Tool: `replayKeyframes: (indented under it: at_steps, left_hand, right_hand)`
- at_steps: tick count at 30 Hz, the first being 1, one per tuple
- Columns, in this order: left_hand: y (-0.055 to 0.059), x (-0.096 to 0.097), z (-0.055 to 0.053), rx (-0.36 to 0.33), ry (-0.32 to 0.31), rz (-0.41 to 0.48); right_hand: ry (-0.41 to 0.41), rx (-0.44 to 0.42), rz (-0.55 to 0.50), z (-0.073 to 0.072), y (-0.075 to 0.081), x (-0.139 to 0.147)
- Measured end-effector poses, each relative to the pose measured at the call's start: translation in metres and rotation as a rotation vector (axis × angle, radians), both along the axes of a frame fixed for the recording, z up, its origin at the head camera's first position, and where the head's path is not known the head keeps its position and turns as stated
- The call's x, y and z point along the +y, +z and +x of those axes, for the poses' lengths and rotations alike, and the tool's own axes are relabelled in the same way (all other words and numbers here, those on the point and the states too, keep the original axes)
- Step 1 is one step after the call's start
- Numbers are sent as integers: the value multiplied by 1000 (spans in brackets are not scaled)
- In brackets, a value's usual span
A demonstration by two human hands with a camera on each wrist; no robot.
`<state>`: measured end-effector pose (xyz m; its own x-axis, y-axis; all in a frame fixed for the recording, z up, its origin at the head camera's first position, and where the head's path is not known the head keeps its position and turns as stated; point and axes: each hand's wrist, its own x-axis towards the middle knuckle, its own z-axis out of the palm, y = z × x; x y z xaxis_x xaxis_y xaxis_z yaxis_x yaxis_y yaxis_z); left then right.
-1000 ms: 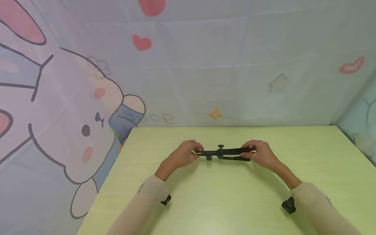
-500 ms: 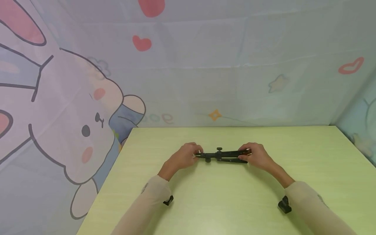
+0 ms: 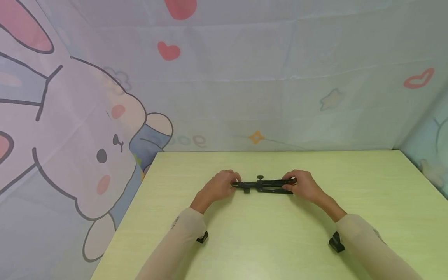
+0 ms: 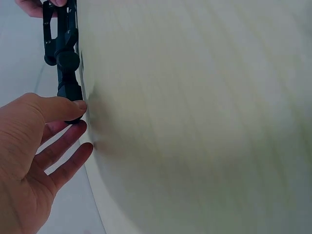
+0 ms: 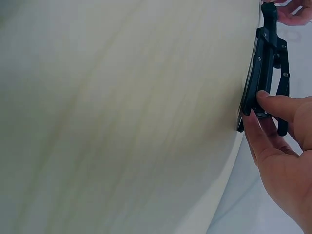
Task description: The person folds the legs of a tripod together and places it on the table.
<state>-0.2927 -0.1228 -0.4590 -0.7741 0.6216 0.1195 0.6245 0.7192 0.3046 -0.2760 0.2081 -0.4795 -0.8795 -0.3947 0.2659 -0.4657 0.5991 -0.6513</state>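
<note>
A black tripod-like stand point(image 3: 252, 185) with narrow legs and small knobs lies sideways between my two hands, low over the table. My left hand point(image 3: 218, 186) pinches its narrow left end between thumb and fingers. In the left wrist view, that hand's lower fingers point(image 4: 72, 165) extend free of the stand. My right hand point(image 3: 305, 184) grips the leg end, and in the right wrist view the thumb point(image 5: 275, 103) presses on one leg. The lower leg point(image 3: 276, 191) is spread slightly away from the others. Whether the stand touches the tabletop, I cannot tell.
A pale yellow-green table point(image 3: 266, 241) spreads beneath both arms. Behind it hangs a light cloth backdrop point(image 3: 224, 97) with printed hearts, and a large rabbit print point(image 3: 87, 140) covers the left side. Black wrist devices point(image 3: 336, 242) sit under the sleeves.
Both hands and the stand have shifted slightly left and down in the head view, with the right hand moving more. The grips look the same.
</note>
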Motion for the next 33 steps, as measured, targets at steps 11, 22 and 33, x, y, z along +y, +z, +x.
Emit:
replayKeyframes:
  at_steps: [11, 22, 33]
  left_hand:
    - [-3, 2, -6, 19, 41, -19]
    - [-3, 1, -8, -5, 54, -15]
    - [6, -6, 2, -81, 49, -55]
  right_hand:
    - [-14, -25, 10, -6, 1, 0]
    - [-8, -52, 0, -7, 3, -2]
    - [30, -32, 78, 0, 14, 5]
